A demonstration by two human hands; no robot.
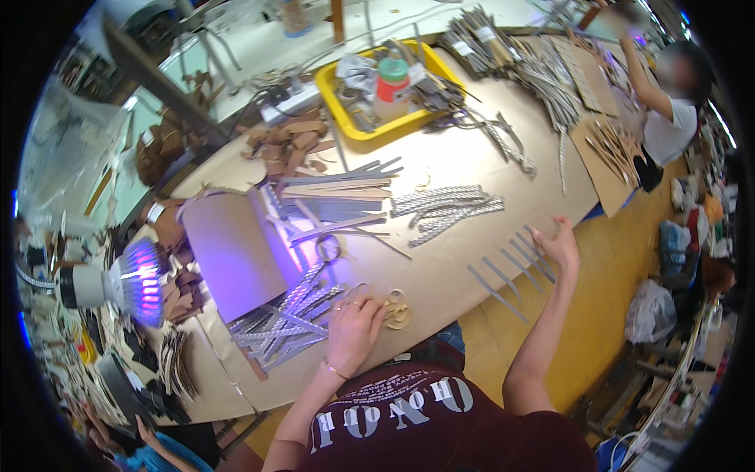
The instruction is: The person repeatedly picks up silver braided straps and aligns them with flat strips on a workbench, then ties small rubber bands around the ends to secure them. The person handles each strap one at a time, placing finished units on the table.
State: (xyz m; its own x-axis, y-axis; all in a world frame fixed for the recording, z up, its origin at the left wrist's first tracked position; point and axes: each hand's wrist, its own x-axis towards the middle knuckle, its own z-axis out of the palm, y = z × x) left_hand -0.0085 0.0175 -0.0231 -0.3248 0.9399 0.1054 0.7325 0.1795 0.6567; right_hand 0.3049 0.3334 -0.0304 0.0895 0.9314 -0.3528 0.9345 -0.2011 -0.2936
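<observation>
My left hand [358,324] rests low over the near table edge, fingers bent and close together; what lies under the fingertips is hidden. Pale gold rings [398,313] lie beside it on the right, and braided silver-grey straps [287,326] are heaped on its left. Out at the right edge of the table is my right hand [558,245], with thumb and forefinger apart. It is at the end of a row of thin grey strips [510,263], which lie side by side and jut over the edge. Whether it touches the last strip cannot be made out.
A curved brown cover [236,256] glows violet inside, near a lamp [134,283]. Flat straps [338,193] and braided pieces [448,208] lie mid-table. Behind stands a yellow tray [338,118] with a green-topped bottle [392,82]. Another person [668,118] is at the far right.
</observation>
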